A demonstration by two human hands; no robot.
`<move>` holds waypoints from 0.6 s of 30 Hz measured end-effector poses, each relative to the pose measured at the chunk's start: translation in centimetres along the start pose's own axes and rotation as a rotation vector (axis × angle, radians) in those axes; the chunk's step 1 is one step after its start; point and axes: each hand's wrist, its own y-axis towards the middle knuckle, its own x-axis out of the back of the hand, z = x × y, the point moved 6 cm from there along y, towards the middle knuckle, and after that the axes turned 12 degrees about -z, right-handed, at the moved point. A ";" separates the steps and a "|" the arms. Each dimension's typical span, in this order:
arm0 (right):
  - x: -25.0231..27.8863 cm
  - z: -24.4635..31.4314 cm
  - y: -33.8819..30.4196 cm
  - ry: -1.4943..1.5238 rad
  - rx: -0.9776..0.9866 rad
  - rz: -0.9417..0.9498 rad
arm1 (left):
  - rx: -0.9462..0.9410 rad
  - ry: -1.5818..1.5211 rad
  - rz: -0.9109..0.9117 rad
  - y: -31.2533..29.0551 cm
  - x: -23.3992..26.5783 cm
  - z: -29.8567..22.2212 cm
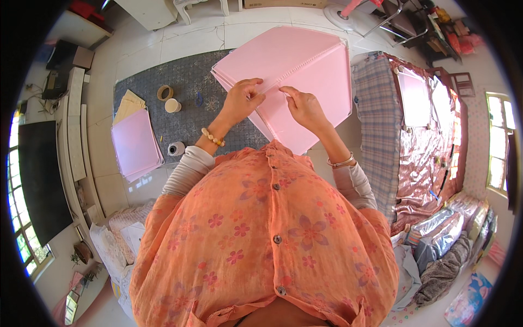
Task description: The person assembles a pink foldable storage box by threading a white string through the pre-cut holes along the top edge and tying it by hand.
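Observation:
A stack of large pink sheets (pixel 321 76) spreads over the far side of the table, with a ridged seam running diagonally across it. My left hand (pixel 239 101) rests on the near left part of the stack, its fingers curled in toward the seam. Opposite it, my right hand (pixel 305 109) has its fingers bent, with thumb and forefinger closed at the seam. Both sets of fingertips come close together there. Anything small between them is too fine to make out. A beaded bracelet (pixel 212 137) circles my left wrist, and a bangle (pixel 342 160) my right.
On the dark patterned table (pixel 180 76) stand a tape roll (pixel 164 92), a pale cup (pixel 172 106) and a small white spool (pixel 176 149). More pale pink sheets (pixel 136 143) lie at the left edge. To the right is a table with a plaid cloth (pixel 376 125).

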 end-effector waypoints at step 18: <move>0.4 0.0 -1.1 -0.140 -0.020 0.013 | -0.200 0.026 0.028 -0.9 -0.7 -2.6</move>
